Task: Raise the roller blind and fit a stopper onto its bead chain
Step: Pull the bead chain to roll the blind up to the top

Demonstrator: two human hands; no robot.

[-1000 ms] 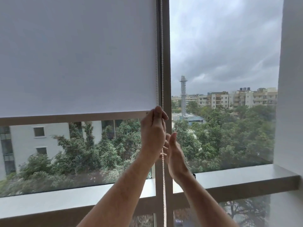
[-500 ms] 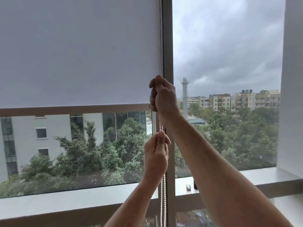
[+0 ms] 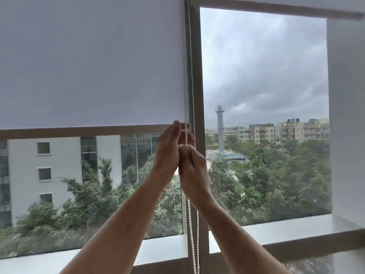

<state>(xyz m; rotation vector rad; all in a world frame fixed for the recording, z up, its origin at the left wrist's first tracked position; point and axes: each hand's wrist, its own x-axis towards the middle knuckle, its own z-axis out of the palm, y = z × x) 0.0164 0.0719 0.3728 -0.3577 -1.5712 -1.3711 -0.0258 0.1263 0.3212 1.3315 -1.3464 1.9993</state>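
The white roller blind [image 3: 88, 66] covers the upper half of the left window pane, its bottom bar [image 3: 79, 131] level with my hands. The white bead chain [image 3: 191, 224] hangs in two strands along the central window post. My left hand [image 3: 169, 153] is raised beside the bar's right end, fingers curled around the chain. My right hand [image 3: 192, 171] sits just below and to the right, touching the left one, closed on the chain. No stopper can be seen.
A grey window sill [image 3: 286, 232] runs across the bottom. The central post [image 3: 198, 76] splits the two panes. A white wall [image 3: 347, 115] stands at the right. Outside are trees and buildings.
My right hand came down from above the left hand to just below it. My left hand rose on the chain. The blind's bottom bar climbed between the earliest frame and half a second ago.
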